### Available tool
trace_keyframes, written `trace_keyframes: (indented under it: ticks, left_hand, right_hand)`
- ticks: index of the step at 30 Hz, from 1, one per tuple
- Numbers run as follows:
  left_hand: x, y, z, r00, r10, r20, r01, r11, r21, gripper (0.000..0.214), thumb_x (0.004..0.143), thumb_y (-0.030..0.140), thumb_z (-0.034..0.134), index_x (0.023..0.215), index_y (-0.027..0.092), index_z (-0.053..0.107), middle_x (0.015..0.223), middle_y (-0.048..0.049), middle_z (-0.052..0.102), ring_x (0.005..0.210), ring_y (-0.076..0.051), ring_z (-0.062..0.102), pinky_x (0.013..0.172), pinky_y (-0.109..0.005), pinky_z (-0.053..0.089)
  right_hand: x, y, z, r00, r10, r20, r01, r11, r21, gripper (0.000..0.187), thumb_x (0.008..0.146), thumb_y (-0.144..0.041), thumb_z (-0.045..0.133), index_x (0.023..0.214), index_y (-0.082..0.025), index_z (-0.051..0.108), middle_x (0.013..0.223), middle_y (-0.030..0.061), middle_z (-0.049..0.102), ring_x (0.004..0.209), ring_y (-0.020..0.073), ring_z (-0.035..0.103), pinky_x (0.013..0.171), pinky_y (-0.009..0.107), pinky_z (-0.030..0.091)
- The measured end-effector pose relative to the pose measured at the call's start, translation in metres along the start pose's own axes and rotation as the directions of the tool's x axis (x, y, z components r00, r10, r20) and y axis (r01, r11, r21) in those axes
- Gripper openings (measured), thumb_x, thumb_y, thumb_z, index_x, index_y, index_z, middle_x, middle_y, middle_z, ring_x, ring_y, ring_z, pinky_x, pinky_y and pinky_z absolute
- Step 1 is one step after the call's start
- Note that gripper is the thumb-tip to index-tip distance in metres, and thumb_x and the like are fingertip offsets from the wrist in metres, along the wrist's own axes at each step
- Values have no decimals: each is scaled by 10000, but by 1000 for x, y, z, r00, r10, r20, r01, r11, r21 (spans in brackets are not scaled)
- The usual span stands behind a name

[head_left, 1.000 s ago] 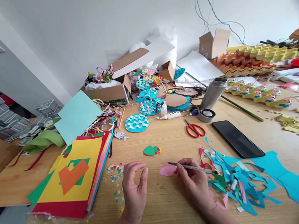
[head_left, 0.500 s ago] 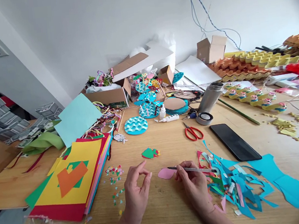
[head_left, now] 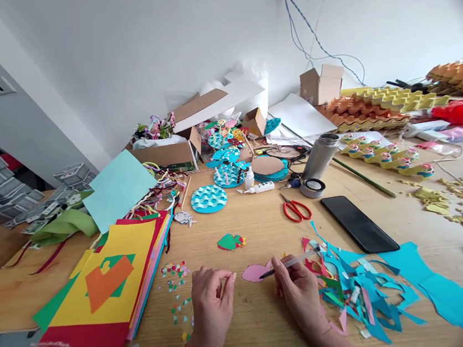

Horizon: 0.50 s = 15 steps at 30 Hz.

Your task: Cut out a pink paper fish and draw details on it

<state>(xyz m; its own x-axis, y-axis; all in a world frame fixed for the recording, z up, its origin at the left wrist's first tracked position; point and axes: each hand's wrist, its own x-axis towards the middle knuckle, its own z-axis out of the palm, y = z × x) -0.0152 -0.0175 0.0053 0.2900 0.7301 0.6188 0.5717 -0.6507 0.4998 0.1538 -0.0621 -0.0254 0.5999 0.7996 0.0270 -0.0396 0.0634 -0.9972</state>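
My right hand (head_left: 299,294) grips a pen (head_left: 303,258). Its dark tip points left over a pink paper fish shape (head_left: 254,273) lying flat on the table. To the left of that shape is my left hand (head_left: 213,303), thumb and forefinger brought together in a pinch; anything between them is too small to make out. A green paper fish (head_left: 230,242) with red and yellow parts lies just beyond both hands. Small coloured paper bits (head_left: 174,270) are scattered left of my left hand. Blue paper scraps (head_left: 354,276) pile up beside my right hand.
Red-handled scissors (head_left: 296,209), a black phone (head_left: 358,223) and a steel flask (head_left: 321,155) stand or lie to the right. Coloured paper sheets (head_left: 142,273) are stacked on the left. Glue bottles (head_left: 260,187) and a wavy blue disc (head_left: 208,199) lie farther back.
My left thumb and forefinger have closed from a loose ring into a pinch. The pen has turned in my right hand, its tip now lower on the pink shape. The view has shifted slightly.
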Motion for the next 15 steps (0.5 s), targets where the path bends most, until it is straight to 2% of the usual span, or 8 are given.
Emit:
trace_keyframes:
  ticks: [8, 15]
  left_hand:
    - [-2, -1, 3, 999, 36, -6, -36, 999, 32, 130, 883, 219, 564, 755, 213, 582, 568, 39, 512, 543, -131, 483, 602, -283, 358]
    - [-2, -2, 3, 999, 43, -8, -43, 998, 41, 147, 882, 224, 558, 737, 214, 577, 552, 40, 507, 532, -129, 486, 586, -269, 359]
  right_hand:
    - [0, -6, 1, 999, 44, -20, -44, 999, -9, 439, 760, -563, 645, 560, -216, 466, 382, -56, 444, 324, 92, 375, 331, 213, 284]
    - [0, -2, 0, 999, 29, -30, -30, 999, -30, 442, 765, -571, 638, 564, -216, 468, 371, -56, 442, 317, 93, 369, 316, 216, 277]
